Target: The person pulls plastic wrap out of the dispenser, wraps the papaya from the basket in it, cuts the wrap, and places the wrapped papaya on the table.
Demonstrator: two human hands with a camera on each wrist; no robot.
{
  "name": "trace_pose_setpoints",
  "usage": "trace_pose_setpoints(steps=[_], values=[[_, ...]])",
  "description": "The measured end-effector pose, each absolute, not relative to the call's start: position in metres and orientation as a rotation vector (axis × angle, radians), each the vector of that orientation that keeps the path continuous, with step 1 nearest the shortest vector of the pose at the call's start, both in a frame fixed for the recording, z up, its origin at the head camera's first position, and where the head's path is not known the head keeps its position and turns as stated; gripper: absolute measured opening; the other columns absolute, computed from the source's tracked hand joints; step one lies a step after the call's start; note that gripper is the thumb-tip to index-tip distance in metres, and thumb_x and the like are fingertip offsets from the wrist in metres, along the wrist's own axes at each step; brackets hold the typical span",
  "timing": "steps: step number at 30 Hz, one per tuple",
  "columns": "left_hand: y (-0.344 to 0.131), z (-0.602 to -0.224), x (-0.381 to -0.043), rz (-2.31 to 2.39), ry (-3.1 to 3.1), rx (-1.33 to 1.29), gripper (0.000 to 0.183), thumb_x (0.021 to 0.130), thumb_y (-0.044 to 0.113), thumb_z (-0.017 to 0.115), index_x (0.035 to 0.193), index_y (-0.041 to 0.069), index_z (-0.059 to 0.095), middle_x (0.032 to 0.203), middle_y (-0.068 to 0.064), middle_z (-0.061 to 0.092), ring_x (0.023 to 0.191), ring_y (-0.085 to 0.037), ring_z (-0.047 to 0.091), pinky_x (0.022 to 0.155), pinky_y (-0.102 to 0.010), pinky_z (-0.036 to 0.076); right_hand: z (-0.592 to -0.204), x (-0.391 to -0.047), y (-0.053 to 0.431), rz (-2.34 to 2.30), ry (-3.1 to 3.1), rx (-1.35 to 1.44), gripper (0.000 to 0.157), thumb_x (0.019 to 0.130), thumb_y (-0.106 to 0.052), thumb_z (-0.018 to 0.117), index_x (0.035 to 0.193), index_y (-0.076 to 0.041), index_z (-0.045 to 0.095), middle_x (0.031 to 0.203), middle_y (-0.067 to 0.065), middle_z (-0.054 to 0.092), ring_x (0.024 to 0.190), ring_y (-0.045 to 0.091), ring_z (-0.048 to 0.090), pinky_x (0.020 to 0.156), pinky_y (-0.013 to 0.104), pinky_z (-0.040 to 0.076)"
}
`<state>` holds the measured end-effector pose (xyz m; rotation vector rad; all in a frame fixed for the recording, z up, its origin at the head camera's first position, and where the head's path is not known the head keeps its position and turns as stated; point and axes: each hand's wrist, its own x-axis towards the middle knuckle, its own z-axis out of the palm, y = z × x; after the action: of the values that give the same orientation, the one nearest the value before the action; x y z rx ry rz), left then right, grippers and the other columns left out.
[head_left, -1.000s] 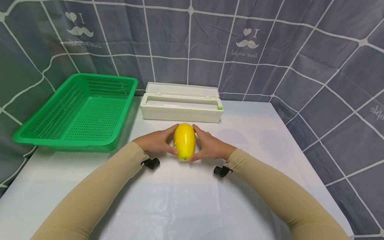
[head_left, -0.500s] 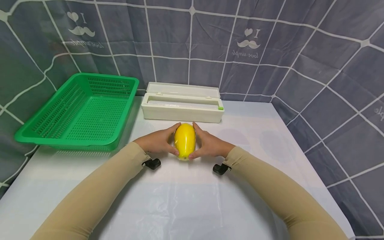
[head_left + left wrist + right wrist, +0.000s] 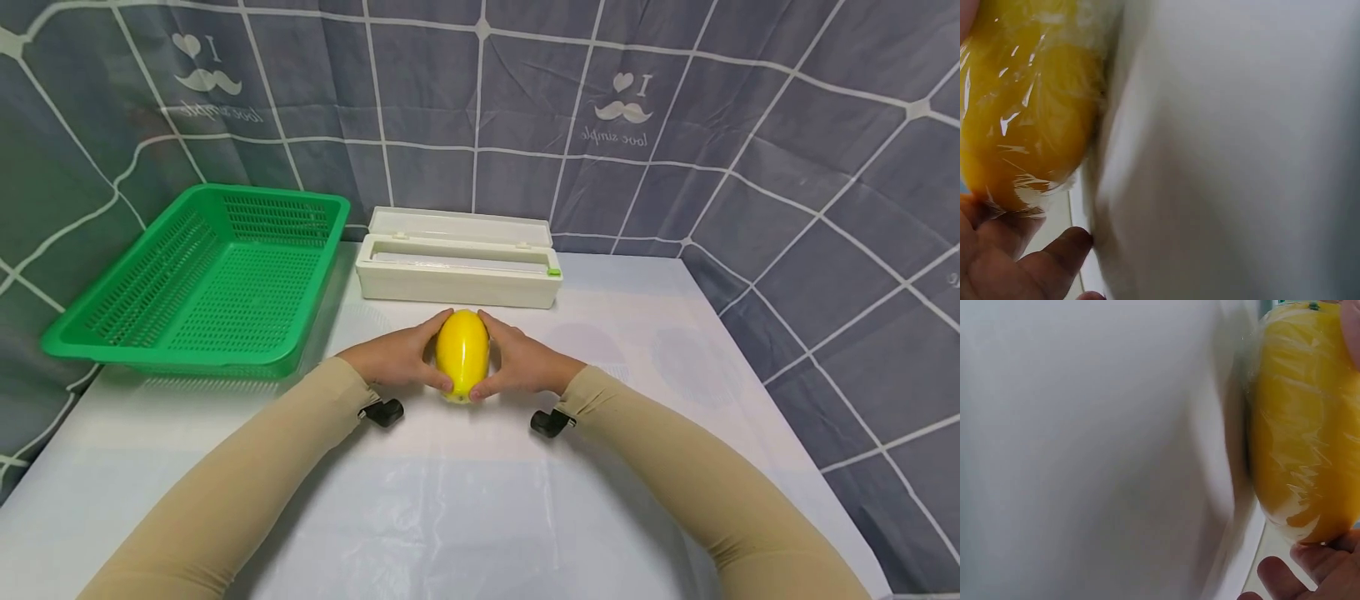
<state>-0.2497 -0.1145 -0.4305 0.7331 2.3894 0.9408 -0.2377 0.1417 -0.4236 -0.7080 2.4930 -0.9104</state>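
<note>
A smooth yellow melon (image 3: pixel 462 355) wrapped in clear cling film lies lengthwise on the white table, between both hands in the head view. My left hand (image 3: pixel 400 353) holds its left side, with the thumb near the close end and fingers at the far end. On the other side my right hand (image 3: pixel 527 356) grips it the same way. Wrinkled film shows over the melon (image 3: pixel 1032 106) in the left wrist view. The right wrist view shows the film-covered melon (image 3: pixel 1300 425) too, with fingers (image 3: pixel 1322 565) against its end.
Behind the melon stands a white cling film dispenser box (image 3: pixel 457 288) with its lid raised, a film roll inside and a green slider (image 3: pixel 554 272). A green perforated basket (image 3: pixel 292 321) sits at the left. A grey checked curtain (image 3: pixel 420 92) borders the table (image 3: pixel 480 517).
Both hands stay around the melon. The thumbs have crept slightly inward at its near end. The whole view has shifted a little.
</note>
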Motion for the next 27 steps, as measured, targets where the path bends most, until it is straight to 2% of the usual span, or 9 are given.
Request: trace_pose_setpoints(steps=[11, 17, 23, 27], values=[[-0.1157, -0.4304, -0.2453, 0.952, 2.395, 0.766, 0.131, 0.081, 0.053, 0.089, 0.17, 0.014, 0.001, 0.175, -0.011, 0.024, 0.156, -0.029, 0.034, 0.131, -0.054, 0.023, -0.4239, -0.2381, 0.1402, -0.905, 2.475, -0.725, 0.141, 0.076, -0.046, 0.095, 0.169, -0.007, -0.003, 0.178, 0.01, 0.009, 0.164, 0.03, 0.014, 0.133, 0.057, 0.014], [-0.1164, -0.4301, -0.2455, 0.921, 2.416, 0.739, 0.134, 0.079, 0.057, 0.088, 0.171, 0.016, 0.0, 0.175, -0.011, 0.022, 0.157, -0.031, 0.034, 0.13, -0.057, 0.024, -0.422, -0.2374, 0.1396, -0.889, 2.482, -0.727, 0.141, 0.075, -0.046, 0.095, 0.17, -0.009, -0.003, 0.178, 0.01, 0.006, 0.164, 0.031, 0.013, 0.133, 0.057, 0.013], [-0.1172, -0.4328, -0.2463, 0.896, 2.435, 0.723, 0.14, 0.078, 0.062, 0.087, 0.17, 0.017, -0.008, 0.177, -0.011, 0.015, 0.161, -0.03, 0.028, 0.13, -0.055, 0.024, -0.4218, -0.237, 0.14, -0.852, 2.487, -0.685, 0.147, 0.074, -0.052, 0.095, 0.169, -0.012, -0.01, 0.179, 0.006, -0.002, 0.164, 0.035, 0.013, 0.132, 0.058, 0.016], [-0.118, -0.4317, -0.2465, 0.912, 2.438, 0.728, 0.136, 0.08, 0.061, 0.086, 0.17, 0.02, -0.006, 0.177, -0.011, 0.014, 0.161, -0.031, 0.027, 0.13, -0.056, 0.024, -0.4226, -0.2379, 0.1415, -0.844, 2.497, -0.703, 0.147, 0.074, -0.052, 0.094, 0.169, -0.011, -0.01, 0.179, 0.007, -0.001, 0.164, 0.035, 0.013, 0.132, 0.058, 0.016]])
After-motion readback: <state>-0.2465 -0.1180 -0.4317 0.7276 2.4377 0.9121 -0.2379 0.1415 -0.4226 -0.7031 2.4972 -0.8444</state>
